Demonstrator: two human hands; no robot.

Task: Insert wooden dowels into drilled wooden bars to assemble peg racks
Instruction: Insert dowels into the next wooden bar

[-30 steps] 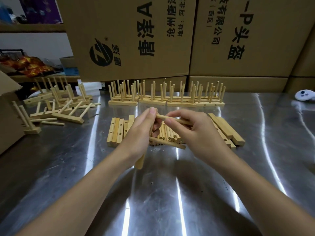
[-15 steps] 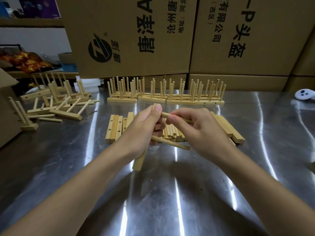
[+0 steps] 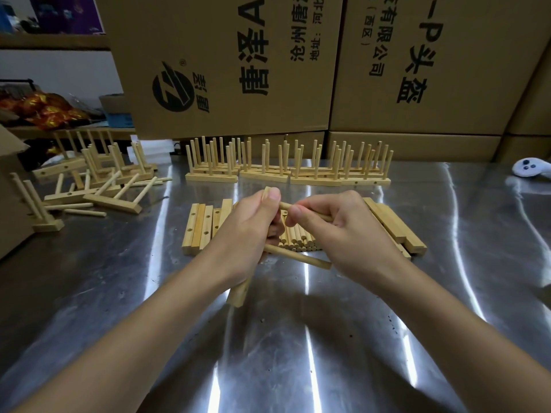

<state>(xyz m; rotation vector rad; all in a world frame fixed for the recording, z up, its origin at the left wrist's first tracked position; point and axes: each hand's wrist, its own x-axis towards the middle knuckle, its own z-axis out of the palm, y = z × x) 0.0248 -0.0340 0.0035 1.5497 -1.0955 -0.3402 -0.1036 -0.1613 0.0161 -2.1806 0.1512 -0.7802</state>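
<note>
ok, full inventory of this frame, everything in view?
Steel table: one, silver, under everything.
Brown cardboard boxes: several, black print, behind table.
Upright wooden peg racks: several, pale, back centre.
Tumbled wooden peg racks: pile, pale, back left.
Loose drilled wooden bars: two groups, pale, centre.
Stacked wooden dowels: many, pale, between those groups.
White controller: one, far right.
Left hand: grips held wooden bar with one seated dowel.
Right hand: fingers pinch second dowel at bar's top.

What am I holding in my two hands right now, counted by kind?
Drilled bar: 1, gripped by the left hand
Dowels: 2, lower dowel sticking out of the bar, upper dowel pinched by the right hand
Total: 3
</note>
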